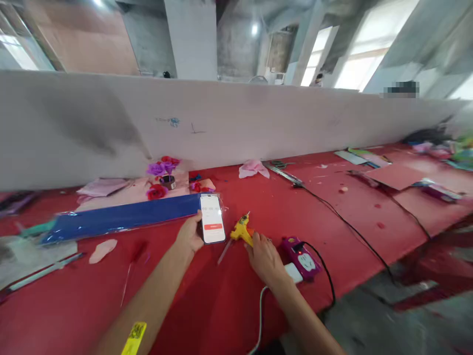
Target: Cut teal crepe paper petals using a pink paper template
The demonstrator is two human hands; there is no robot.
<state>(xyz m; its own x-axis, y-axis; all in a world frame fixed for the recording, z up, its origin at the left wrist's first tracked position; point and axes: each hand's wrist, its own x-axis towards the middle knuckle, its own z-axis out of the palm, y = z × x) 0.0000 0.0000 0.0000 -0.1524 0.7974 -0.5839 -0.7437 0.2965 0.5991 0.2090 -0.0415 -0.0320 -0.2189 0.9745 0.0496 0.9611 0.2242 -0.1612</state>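
Observation:
My left hand (189, 233) grips a smartphone (212, 219) by its left edge; the lit screen faces me and shows a red button. My right hand (263, 257) is closed around the handle of a yellow glue gun (241, 229) that rests on the red table (229, 296), its nozzle pointing up and away. A long blue sheet in clear wrap (121, 217) lies just left of the phone. A thin stick (224, 252) lies between my hands.
A purple power strip (300, 256) with a black cable sits right of my right hand. Paper flowers (162, 177), pink paper pieces (253, 169) and a metal ruler (283, 173) lie near the white partition. Paper sheets lie at the far right; the table's edge drops off at right.

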